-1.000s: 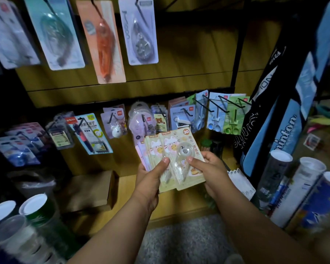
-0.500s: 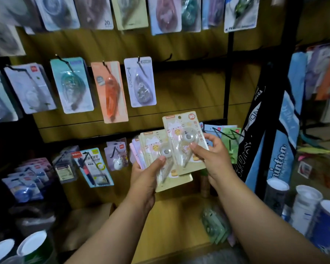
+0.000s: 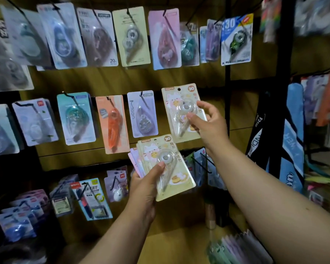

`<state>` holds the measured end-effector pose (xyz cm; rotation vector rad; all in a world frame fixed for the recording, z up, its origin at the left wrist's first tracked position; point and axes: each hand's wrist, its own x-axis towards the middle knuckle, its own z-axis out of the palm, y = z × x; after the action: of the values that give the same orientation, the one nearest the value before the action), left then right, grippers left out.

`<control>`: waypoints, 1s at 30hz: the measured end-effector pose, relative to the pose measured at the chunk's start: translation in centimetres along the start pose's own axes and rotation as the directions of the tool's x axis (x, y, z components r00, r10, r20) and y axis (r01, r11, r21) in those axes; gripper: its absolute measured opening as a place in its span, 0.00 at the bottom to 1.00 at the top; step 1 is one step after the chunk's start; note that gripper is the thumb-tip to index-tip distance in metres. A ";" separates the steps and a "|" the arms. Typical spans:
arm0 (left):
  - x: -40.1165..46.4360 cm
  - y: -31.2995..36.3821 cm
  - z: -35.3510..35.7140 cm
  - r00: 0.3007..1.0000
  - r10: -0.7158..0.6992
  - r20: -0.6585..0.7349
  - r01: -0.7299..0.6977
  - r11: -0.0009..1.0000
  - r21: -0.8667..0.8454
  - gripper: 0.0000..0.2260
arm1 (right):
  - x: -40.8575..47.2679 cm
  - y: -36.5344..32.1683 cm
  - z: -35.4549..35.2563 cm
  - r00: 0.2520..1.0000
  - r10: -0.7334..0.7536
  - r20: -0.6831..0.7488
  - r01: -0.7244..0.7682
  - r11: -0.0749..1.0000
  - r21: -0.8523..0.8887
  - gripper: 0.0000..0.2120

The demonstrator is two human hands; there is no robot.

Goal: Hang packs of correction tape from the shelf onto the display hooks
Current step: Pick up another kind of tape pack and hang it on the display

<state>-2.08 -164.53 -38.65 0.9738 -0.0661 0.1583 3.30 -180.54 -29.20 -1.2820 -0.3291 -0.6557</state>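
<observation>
A single cream carded correction-tape pack (image 3: 181,111) is pinched by the right hand (image 3: 208,122) beside the hanging white pack (image 3: 142,113); a fanned stack of cream packs (image 3: 160,166) (thumb on top) is gripped by the left hand (image 3: 143,189).
</observation>
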 end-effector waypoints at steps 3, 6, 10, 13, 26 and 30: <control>0.2 0.3 0.0 1.000 -0.007 -0.014 0.007 1.000 -0.003 0.29 | 1.4 0.2 0.7 1.000 0.005 0.000 -0.005 1.000 -0.022 0.20; 0.4 0.5 0.0 1.000 -0.018 -0.010 0.018 1.000 -0.016 0.29 | 2.2 0.3 1.2 1.000 -0.002 -0.005 0.002 0.998 -0.065 0.21; 0.3 0.8 -0.1 1.000 -0.025 -0.006 0.025 0.999 -0.032 0.28 | 2.9 0.4 1.8 1.000 0.009 -0.006 -0.010 0.996 -0.087 0.20; 0.2 0.9 -0.3 1.000 -0.022 -0.004 0.021 0.998 -0.061 0.23 | 3.0 0.6 2.2 1.000 0.021 -0.010 -0.022 0.995 -0.096 0.20; -0.6 1.3 -0.8 0.999 -0.026 0.023 0.028 0.997 -0.069 0.27 | 1.2 0.6 3.0 0.991 -0.031 -0.133 0.010 0.988 -0.152 0.22; -0.5 1.3 -1.0 0.999 -0.030 0.019 0.031 0.998 -0.058 0.27 | 1.3 0.3 3.2 0.989 -0.027 -0.148 0.005 0.989 -0.145 0.21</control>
<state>-2.81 -163.00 -38.25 0.9180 -0.0719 0.1189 4.95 -177.78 -27.79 -1.3595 -0.1709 -0.7964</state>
